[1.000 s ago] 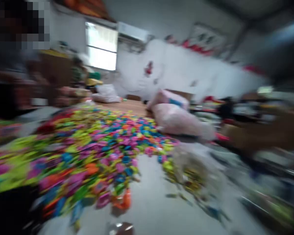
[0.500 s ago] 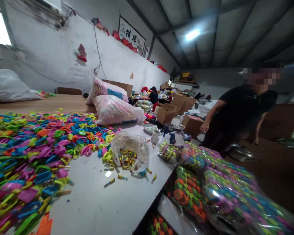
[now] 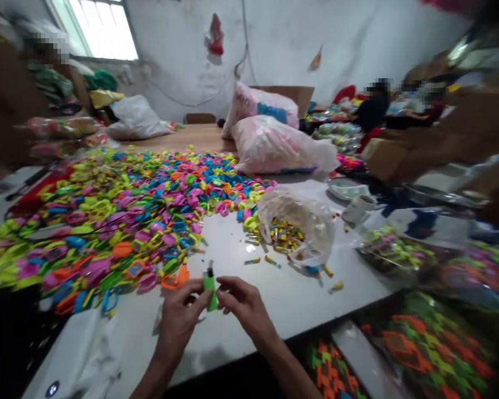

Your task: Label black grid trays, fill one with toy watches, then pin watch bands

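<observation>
My left hand [image 3: 178, 316] and my right hand [image 3: 244, 303] meet over the near edge of the white table [image 3: 241, 343]. Together they pinch a small green plastic piece with a dark tip [image 3: 210, 285], held upright between the fingertips. Just beyond my hands spreads a big heap of small bright plastic pieces [image 3: 120, 216] in pink, yellow, blue, orange and green. An orange piece [image 3: 177, 279] lies right in front of my left hand. To the right sits an open clear bag of tiny coloured parts [image 3: 297, 227], with a few spilled on the table.
Two stuffed pink sacks [image 3: 274, 144] lie at the table's far end, a white sack [image 3: 135, 119] further left. A white cup [image 3: 357, 209] stands right of the clear bag. Wrapped packs of coloured goods [image 3: 432, 343] lie low right. Other people sit at the back.
The camera swung back left and down from the room to the table. My two hands have come into view, holding the green piece.
</observation>
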Motion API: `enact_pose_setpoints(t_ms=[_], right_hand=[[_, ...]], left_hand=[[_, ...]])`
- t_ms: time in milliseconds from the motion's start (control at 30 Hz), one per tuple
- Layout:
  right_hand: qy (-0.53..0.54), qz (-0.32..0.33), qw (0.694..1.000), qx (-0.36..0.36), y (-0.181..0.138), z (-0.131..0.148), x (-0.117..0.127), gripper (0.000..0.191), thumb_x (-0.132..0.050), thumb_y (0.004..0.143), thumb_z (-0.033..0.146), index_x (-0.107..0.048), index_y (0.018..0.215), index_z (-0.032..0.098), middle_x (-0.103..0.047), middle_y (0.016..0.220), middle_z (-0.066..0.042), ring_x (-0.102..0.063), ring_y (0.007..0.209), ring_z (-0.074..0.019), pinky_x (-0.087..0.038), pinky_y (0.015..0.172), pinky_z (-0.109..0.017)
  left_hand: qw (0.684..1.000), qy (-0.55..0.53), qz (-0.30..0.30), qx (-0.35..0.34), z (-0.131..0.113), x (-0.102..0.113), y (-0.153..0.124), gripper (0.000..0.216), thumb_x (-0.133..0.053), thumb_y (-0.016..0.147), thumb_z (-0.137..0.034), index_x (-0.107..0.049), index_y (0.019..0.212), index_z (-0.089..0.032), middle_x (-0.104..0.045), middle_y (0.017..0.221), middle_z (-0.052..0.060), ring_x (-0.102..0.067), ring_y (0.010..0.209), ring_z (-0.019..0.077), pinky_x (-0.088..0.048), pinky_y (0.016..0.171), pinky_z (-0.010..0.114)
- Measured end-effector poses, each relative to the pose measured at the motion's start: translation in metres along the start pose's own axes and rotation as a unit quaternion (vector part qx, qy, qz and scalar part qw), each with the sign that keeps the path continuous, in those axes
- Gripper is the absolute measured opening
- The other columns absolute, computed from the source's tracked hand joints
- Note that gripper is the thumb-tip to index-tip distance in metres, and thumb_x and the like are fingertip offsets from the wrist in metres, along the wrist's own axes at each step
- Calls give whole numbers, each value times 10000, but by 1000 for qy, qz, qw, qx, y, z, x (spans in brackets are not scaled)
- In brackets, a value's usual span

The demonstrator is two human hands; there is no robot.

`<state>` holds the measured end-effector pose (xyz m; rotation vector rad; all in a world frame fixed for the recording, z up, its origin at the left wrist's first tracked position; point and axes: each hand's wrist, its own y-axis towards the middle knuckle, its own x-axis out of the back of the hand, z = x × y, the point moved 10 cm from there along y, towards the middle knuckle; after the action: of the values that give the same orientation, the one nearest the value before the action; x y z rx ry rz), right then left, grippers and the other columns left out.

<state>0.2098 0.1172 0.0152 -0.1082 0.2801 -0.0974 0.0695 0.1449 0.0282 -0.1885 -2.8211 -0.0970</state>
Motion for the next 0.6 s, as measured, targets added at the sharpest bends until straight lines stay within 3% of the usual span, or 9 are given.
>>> enact_pose_setpoints(t_ms=[100,167,267,400,467,600], right_hand=[[-50,-5,998,46,0,21,-4,217,-729,676,304,-695,854,185,-646,800,-57,-567,695,-188,-458,629,-317],[-36,-1,999,32,1,23,-9,147,-716,695,313,-672,753,185,-614,701,-34,-531,633,-164,-435,588,-297],[2,6,1000,1,5,22,-11,177,-724,686,319,-615,653,183,-534,588,5,-469,557,-129,-389,532,-264],[69,-3,997,-20,11,25,-4,203,-665,739,365,-575,746,182,-623,776,-18,-553,642,-137,-421,611,-267],[85,6,996,-35,14,28,-4,203,-629,763,367,-540,794,187,-650,829,-32,-585,657,-150,-432,631,-282],[50,29,998,-2,19,50,-12,182,-608,706,201,-549,878,195,-643,779,-5,-568,676,-140,-422,656,-267]], left_hand=[[996,28,-18,-82,-36,2,3,183,-643,700,-349,-724,757,-195,-679,899,65,-609,805,195,-484,637,256],[996,27,-5,-79,-40,2,2,180,-641,705,-341,-731,768,-199,-674,917,76,-604,806,195,-478,615,249],[998,-38,50,20,-23,1,-3,227,-661,708,-370,-738,830,-196,-666,977,81,-597,726,162,-469,567,228],[968,-195,31,154,-10,13,-11,336,-681,719,-361,-698,1003,-182,-683,861,66,-568,617,109,-483,586,212],[944,-275,42,179,-21,11,-15,315,-694,716,-325,-702,991,-172,-689,803,66,-587,641,112,-493,608,201],[904,-379,88,180,-65,3,-35,231,-682,731,-293,-720,940,-201,-666,1065,99,-638,796,172,-497,545,186]])
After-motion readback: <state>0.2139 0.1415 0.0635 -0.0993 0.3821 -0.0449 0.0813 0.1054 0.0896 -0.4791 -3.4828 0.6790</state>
